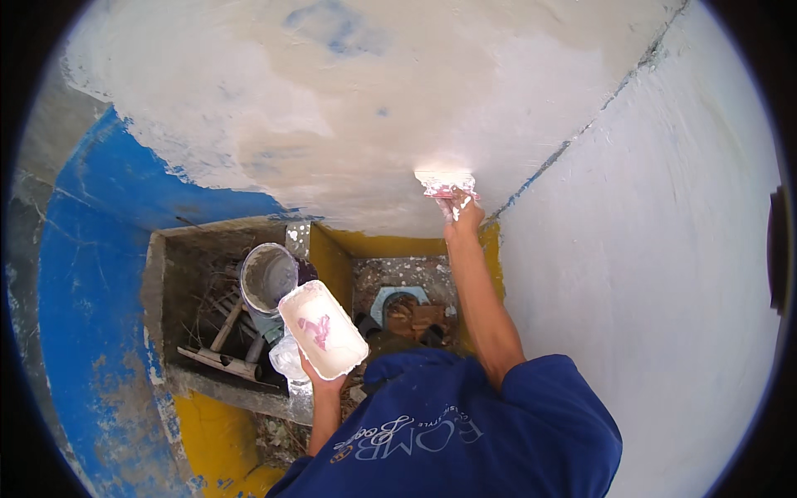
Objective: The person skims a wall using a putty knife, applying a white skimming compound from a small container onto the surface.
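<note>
Right hand [464,214] pinches scraper [446,182] on wall [374,133], near lower-right corner; left hand [322,378] grips tray [342,336]. Looks like spreading; next stroke needs even pressure.

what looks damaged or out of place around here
A dark, ragged line runs along the corner where two pale coated walls meet, breaking their smoother surface. A pink smear also stands out against the whitish inside of the off-white rectangular tray in the left hand.
</note>
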A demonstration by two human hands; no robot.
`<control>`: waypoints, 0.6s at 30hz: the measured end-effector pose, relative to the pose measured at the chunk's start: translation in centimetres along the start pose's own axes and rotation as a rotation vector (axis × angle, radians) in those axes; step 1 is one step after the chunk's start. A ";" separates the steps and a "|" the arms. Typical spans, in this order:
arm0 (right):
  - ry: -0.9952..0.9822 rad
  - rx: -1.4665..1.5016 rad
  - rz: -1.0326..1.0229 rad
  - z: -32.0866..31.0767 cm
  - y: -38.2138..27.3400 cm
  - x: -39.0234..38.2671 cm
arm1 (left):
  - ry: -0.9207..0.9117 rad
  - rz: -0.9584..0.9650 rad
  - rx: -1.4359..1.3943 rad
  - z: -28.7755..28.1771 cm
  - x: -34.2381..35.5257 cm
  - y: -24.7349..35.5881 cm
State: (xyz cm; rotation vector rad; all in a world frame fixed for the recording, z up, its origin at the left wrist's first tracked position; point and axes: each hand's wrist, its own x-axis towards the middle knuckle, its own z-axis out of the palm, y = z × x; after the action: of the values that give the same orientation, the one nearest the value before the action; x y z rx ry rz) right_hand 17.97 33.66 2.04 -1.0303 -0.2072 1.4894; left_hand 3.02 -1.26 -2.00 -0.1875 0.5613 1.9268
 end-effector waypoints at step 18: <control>0.025 0.006 -0.022 -1.1 0.7 -0.8 | -0.081 -0.084 -0.031 -0.1 1.1 -0.1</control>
State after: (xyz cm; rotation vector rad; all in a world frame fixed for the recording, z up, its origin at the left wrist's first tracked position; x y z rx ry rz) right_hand 18.13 32.28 1.30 -1.0381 -0.1951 1.4553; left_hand 2.61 -0.41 -2.55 -0.1500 0.4630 1.8539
